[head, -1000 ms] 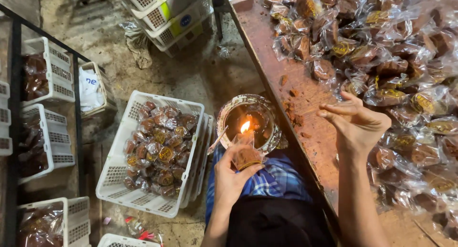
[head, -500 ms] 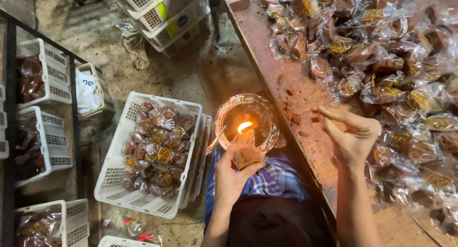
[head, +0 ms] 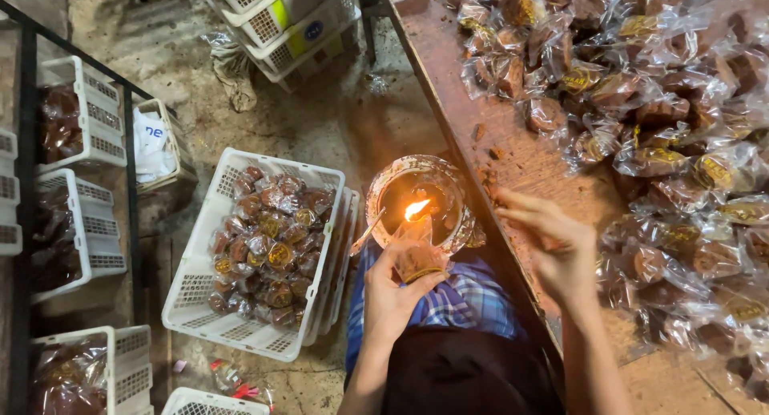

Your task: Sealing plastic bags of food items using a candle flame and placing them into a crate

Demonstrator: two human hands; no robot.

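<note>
Left hand has its grip closed narrow on a small clear wrapped packet with a brown piece inside, thumb and fingers pinching the lower part. The packet's top edge sits right at the flame, just above the grip. The flame burns inside a round metal bowl that holds dark liquid or wax, directly beyond the grip and just beside the counter edge.

Right hand is off to the right of the grip, over the wooden counter; fingers loosely spread, holding nothing that can be seen. It hovers at or on the counter surface, contact unclear. Further right and up from it lies a big loose pile of wrapped brown pieces, clear wrappers, some with gold labels, covering most of the counter.

Left of the grip, on the floor, a white slotted plastic crate is partly filled with the same wrapped pieces. More white crates sit further left on a dark metal rack, each holding dark brown goods in clear bags. Stacked white crates stand far above the grip, contents not visible. Blue checked cloth over the lap lies just below the grip.
</note>
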